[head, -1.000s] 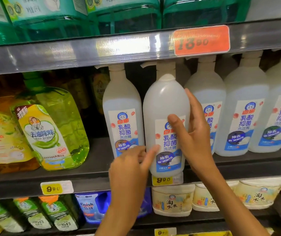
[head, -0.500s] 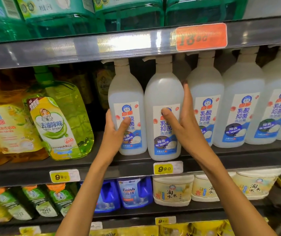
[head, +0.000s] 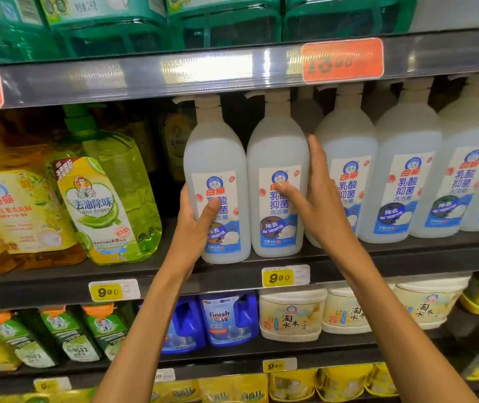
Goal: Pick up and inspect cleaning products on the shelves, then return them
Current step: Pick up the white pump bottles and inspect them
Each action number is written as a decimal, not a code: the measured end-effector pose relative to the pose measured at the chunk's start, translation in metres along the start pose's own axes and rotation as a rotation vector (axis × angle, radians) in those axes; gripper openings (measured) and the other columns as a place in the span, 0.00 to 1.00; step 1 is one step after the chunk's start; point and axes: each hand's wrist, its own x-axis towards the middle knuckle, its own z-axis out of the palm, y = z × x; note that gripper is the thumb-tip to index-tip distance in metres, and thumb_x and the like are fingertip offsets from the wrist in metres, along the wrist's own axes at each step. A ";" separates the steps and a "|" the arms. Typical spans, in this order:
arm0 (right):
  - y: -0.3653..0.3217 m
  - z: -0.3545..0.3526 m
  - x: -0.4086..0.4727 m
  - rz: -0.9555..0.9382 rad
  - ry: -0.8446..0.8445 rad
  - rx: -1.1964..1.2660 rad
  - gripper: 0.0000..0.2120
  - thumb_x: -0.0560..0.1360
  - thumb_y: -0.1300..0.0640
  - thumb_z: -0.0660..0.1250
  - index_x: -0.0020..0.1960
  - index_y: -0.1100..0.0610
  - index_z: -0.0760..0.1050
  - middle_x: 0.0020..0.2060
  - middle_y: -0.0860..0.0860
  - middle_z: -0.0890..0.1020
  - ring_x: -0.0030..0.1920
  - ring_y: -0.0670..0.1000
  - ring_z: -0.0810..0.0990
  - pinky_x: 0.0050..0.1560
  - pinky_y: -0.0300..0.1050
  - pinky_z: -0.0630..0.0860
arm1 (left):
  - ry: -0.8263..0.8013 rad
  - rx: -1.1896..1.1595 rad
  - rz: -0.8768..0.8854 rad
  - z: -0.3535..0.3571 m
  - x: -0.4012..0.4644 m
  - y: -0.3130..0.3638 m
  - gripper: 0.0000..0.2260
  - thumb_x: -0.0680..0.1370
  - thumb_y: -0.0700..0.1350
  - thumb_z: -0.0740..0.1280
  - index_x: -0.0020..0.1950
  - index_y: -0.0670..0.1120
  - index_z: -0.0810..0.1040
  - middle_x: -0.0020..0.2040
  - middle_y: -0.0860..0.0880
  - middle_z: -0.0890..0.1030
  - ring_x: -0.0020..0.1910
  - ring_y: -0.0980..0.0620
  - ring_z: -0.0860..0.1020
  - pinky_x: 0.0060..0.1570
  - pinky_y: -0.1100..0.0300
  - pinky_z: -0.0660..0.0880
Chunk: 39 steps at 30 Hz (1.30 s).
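1. Left hand [head: 196, 225]: wrapped around the left flank of the first white pump bottle [head: 215, 181], thumb laid across its front label, other fingers hidden behind the body.
2. Right hand [head: 316, 196]: fingers extended along the right side of the second white pump bottle [head: 277, 158], thumb straight across its label; flat contact, no curl around the body.
3. Both bottles: upright on the middle shelf [head: 232, 276], touching side by side, at the left end of their row.
4. Same row, further right: three more front-row white pump bottles, the nearest [head: 348, 146] partly covered by the right hand; further ones behind, count not clear.
5. Left of the row: one green-yellow detergent jug [head: 110, 199], then yellow refill pouches [head: 8, 210], blurred.
6. Shelf edges: one orange price tag [head: 343, 61] fully in view above, another cut off at far left; two yellow price tags [head: 279, 277] on the middle shelf.
7. Lower shelf: two blue bottles [head: 229, 318] and three cream tubs [head: 292, 315].
8. Top shelf: green containers [head: 101, 24], cropped.
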 end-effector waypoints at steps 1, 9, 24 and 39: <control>-0.002 0.002 -0.001 -0.004 0.014 -0.005 0.36 0.77 0.55 0.66 0.77 0.53 0.48 0.74 0.54 0.64 0.70 0.54 0.69 0.65 0.60 0.72 | 0.007 0.006 0.005 0.001 0.000 0.000 0.29 0.70 0.55 0.65 0.69 0.48 0.63 0.57 0.52 0.79 0.51 0.55 0.82 0.47 0.59 0.81; -0.012 0.009 0.001 -0.002 0.145 -0.178 0.36 0.75 0.54 0.70 0.76 0.57 0.55 0.74 0.56 0.65 0.72 0.55 0.66 0.68 0.58 0.69 | -0.014 0.007 -0.005 0.000 0.005 0.002 0.29 0.71 0.52 0.64 0.70 0.46 0.61 0.63 0.44 0.77 0.57 0.47 0.80 0.54 0.46 0.78; -0.005 -0.006 0.004 -0.032 0.173 -0.437 0.38 0.70 0.41 0.71 0.74 0.52 0.61 0.60 0.57 0.71 0.59 0.54 0.65 0.57 0.49 0.71 | -0.049 0.009 -0.048 0.000 0.009 0.003 0.30 0.69 0.56 0.64 0.69 0.48 0.64 0.60 0.47 0.79 0.52 0.52 0.82 0.48 0.55 0.81; 0.001 -0.078 0.064 -0.037 0.079 -0.394 0.22 0.76 0.46 0.66 0.33 0.58 0.62 0.32 0.53 0.68 0.39 0.55 0.69 0.37 0.45 0.62 | 0.390 0.744 0.431 0.139 -0.030 0.059 0.29 0.75 0.42 0.69 0.74 0.44 0.62 0.76 0.44 0.58 0.75 0.45 0.54 0.73 0.49 0.53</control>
